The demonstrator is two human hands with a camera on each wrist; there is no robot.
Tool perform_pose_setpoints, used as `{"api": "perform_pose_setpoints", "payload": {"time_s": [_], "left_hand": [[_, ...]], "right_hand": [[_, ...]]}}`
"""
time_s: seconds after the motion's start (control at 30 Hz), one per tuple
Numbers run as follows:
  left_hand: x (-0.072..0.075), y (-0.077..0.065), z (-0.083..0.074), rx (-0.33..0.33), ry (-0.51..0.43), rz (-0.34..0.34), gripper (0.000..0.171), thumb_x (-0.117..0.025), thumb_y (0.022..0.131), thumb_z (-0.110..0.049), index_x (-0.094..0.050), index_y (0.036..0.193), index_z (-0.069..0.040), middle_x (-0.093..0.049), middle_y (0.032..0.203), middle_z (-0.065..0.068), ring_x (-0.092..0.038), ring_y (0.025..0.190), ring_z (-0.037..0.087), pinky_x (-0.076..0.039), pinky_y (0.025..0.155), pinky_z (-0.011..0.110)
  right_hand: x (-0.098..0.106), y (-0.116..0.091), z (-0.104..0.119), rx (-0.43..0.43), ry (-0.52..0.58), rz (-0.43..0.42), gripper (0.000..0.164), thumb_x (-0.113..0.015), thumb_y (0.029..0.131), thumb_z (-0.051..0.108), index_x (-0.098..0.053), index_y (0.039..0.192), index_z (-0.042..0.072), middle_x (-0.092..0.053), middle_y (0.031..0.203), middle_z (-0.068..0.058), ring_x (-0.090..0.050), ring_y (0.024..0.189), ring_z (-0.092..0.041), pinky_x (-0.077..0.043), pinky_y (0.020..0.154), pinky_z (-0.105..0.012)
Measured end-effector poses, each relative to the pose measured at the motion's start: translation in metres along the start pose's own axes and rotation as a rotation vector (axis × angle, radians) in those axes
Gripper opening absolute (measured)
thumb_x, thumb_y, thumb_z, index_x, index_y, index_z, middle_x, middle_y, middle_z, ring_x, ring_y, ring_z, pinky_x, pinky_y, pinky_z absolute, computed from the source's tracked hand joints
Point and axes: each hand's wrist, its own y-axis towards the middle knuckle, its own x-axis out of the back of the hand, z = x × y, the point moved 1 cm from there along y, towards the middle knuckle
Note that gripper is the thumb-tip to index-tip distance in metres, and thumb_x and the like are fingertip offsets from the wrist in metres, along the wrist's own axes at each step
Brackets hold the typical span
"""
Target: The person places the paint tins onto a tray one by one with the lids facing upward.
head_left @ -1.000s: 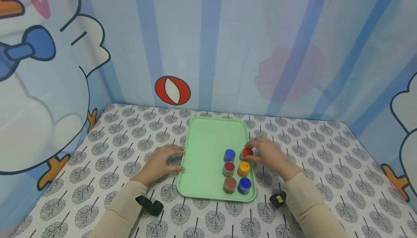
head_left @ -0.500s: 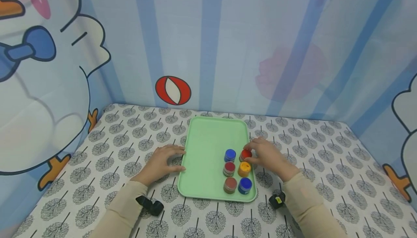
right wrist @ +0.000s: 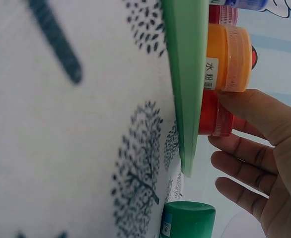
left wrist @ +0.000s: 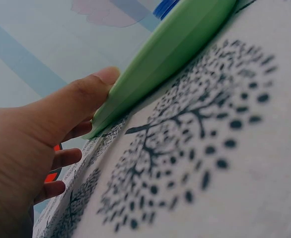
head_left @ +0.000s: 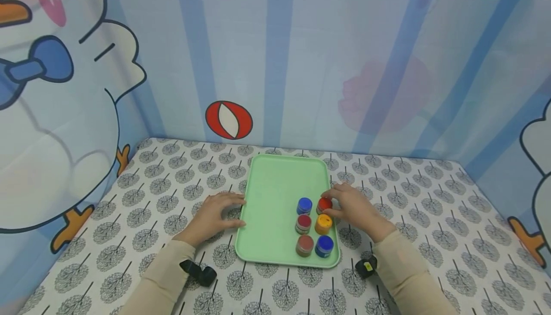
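Note:
On the right half of a light green tray (head_left: 271,181) stand small paint jars in two columns. My right hand (head_left: 355,209) holds the red paint jar (head_left: 325,205) at the tray's right edge, thumb on one side and forefinger on the other. Directly in front of it is the orange jar (head_left: 323,224), with a blue-lidded jar (head_left: 324,246) nearest me. The left column has a blue jar (head_left: 304,206), a dark red jar (head_left: 303,223) and a brownish-red jar (head_left: 304,245). My left hand (head_left: 211,217) touches the tray's left rim, thumb and fingers spread.
A green-capped jar (right wrist: 187,218) stands on the patterned tablecloth (right wrist: 86,163) beyond the tray in the right wrist view. Each wrist wears a black camera, such as the left wrist camera (head_left: 207,275). A printed curtain (head_left: 310,66) rises behind the table.
My right hand has shifted slightly left with the red paint jar, bringing it into line behind the orange one. My left hand stays at the tray's rim.

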Motion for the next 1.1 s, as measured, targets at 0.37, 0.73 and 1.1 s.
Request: {"api": "perform_pose_setpoints", "payload": {"time_s": [0.37,0.73,1.1], "left_hand": [[0.001,-0.001,0.000,-0.009,-0.002,-0.001,0.056,-0.078,0.075,-0.041,-0.065,0.124,-0.017,-0.060,0.136,0.003,-0.051,0.130,0.030,-0.036,0.107,0.058],[0.001,0.000,-0.004,0.002,-0.028,0.017,0.055,-0.078,0.076,-0.040,-0.064,0.125,-0.018,-0.059,0.137,0.004,-0.049,0.131,0.031,-0.034,0.108,0.058],[0.000,-0.002,0.000,0.000,-0.032,0.013,0.054,-0.077,0.078,-0.041,-0.064,0.125,-0.018,-0.058,0.137,0.003,-0.049,0.131,0.031,-0.034,0.106,0.060]], "right_hand": [[-0.002,-0.003,-0.003,0.009,0.064,-0.046,0.039,-0.075,0.082,0.028,-0.068,0.114,0.006,-0.069,0.109,-0.008,-0.061,0.102,-0.024,-0.053,0.091,-0.044],[-0.002,-0.012,-0.008,-0.023,0.131,-0.096,0.039,-0.075,0.082,0.028,-0.068,0.113,0.007,-0.068,0.111,-0.009,-0.060,0.108,-0.029,-0.050,0.096,-0.048],[0.002,-0.014,-0.017,-0.076,0.145,-0.116,0.035,-0.071,0.087,0.026,-0.067,0.116,0.008,-0.065,0.118,-0.012,-0.057,0.115,-0.033,-0.047,0.100,-0.053]]}}
